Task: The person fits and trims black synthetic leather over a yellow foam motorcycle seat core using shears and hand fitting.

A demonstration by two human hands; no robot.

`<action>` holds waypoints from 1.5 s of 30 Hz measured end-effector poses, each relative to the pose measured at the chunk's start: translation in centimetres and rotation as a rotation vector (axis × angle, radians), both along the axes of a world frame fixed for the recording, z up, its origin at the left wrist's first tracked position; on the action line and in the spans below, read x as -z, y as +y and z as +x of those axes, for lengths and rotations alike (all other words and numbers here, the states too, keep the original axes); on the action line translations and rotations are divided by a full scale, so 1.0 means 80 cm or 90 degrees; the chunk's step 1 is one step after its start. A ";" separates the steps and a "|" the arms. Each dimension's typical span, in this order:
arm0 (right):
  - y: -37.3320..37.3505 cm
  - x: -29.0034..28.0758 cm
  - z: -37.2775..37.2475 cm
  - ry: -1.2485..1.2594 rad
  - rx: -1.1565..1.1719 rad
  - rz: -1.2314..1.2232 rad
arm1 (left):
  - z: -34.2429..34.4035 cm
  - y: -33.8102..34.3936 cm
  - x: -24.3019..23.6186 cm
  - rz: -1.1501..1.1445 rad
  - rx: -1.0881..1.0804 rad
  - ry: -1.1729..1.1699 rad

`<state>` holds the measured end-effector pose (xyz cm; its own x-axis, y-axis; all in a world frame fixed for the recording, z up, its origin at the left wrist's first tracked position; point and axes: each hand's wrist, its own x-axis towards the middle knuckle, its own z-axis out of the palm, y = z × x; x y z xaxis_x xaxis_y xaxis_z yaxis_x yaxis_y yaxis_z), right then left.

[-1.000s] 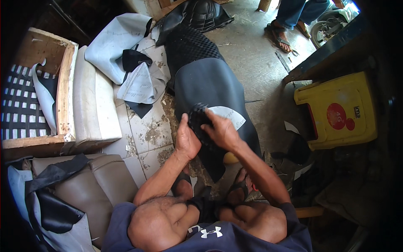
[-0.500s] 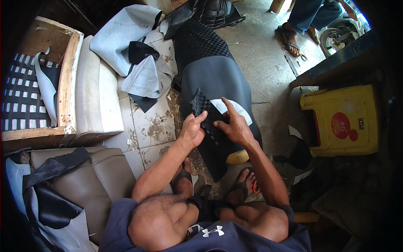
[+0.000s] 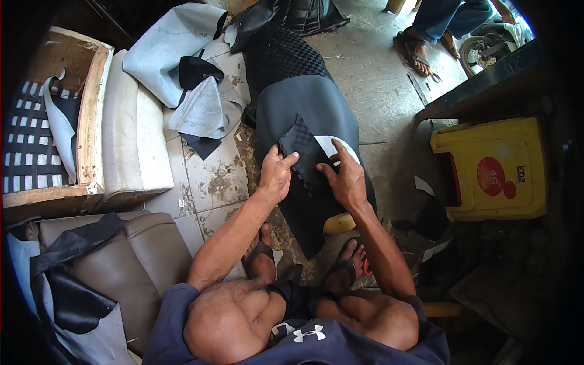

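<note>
A black checkered vinyl piece (image 3: 304,155) lies under my hands, over the smooth dark grey motorcycle seat (image 3: 307,103). My left hand (image 3: 278,175) is closed on its left edge, thumb on top. At its right edge is my right hand (image 3: 348,182). Thumb and forefinger are spread, the thumb against the vinyl; its other fingers are mostly hidden. Between them shows a white rounded patch (image 3: 326,145) on the seat. A plain black flap (image 3: 304,228) hangs toward my feet; whether it joins the checkered piece, I cannot tell. Beside it is a yellow rounded thing (image 3: 339,224).
Black checkered material (image 3: 286,52) covers the seat's far end. Vinyl scraps (image 3: 201,109) lie on the tiles beside a wooden frame with webbing (image 3: 91,121) and brown cushions (image 3: 143,246). At right is a yellow plastic stool (image 3: 493,170). Another person's sandalled foot (image 3: 417,55) stands far right.
My right forefinger has bent from its stretched position, and the thumb has shifted to the vinyl's right edge. My left hand keeps its grip. The whole view has shifted slightly.
</note>
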<state>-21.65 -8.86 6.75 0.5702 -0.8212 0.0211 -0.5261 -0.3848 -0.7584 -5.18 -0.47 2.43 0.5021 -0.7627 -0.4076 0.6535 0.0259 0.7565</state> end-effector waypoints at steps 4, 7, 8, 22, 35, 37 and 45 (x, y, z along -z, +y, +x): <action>0.014 -0.008 -0.043 -0.057 0.127 -0.031 | -0.010 0.010 0.005 0.122 -0.056 -0.356; 0.037 0.006 -0.153 0.024 0.257 -0.107 | -0.029 0.030 -0.011 0.164 0.000 -0.796; 0.054 0.026 -0.199 0.116 0.265 -0.087 | -0.034 0.037 -0.019 0.129 0.029 -0.886; 0.199 0.123 -0.343 0.281 0.396 0.189 | -0.068 0.054 0.016 0.129 0.278 -1.031; 0.127 -0.059 -0.380 0.526 0.261 0.140 | -0.072 0.047 0.022 0.166 0.255 -1.024; 0.110 -0.101 -0.370 0.565 0.208 0.231 | -0.074 0.044 0.022 0.157 0.252 -1.029; 0.061 -0.157 -0.259 0.377 0.054 0.298 | -0.071 0.053 0.018 0.196 0.179 -1.076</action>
<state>-42.34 -3.95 19.29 0.3132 -0.7107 -0.6299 -0.9092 -0.0329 -0.4150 -10.89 3.79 0.98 0.3685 -0.8959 0.2480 -0.8371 -0.2037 0.5077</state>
